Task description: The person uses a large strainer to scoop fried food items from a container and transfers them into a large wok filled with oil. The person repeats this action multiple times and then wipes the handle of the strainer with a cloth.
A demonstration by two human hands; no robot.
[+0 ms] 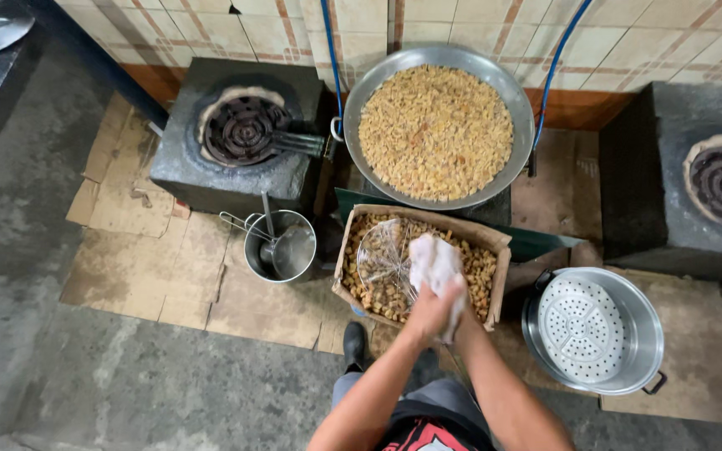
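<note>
A white cloth point(434, 266) is sitting at the centre of the frame, over a cardboard box point(495, 236) of golden fried pieces. Both hands are meeting on it: the left hand point(429, 313) is gripping the cloth from below, while the right hand point(453, 311) is mostly hidden behind it, so its grip cannot be told. A wire strainer point(382, 257) is resting in the box. Above, a wide metal pan point(437, 125) is holding more pieces. A steel pot point(595, 330) is standing lower right.

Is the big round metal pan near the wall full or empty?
Full. The metal pan is covered almost to its rim with small golden-brown fried pieces; only a narrow strip of bare metal shows.
</note>
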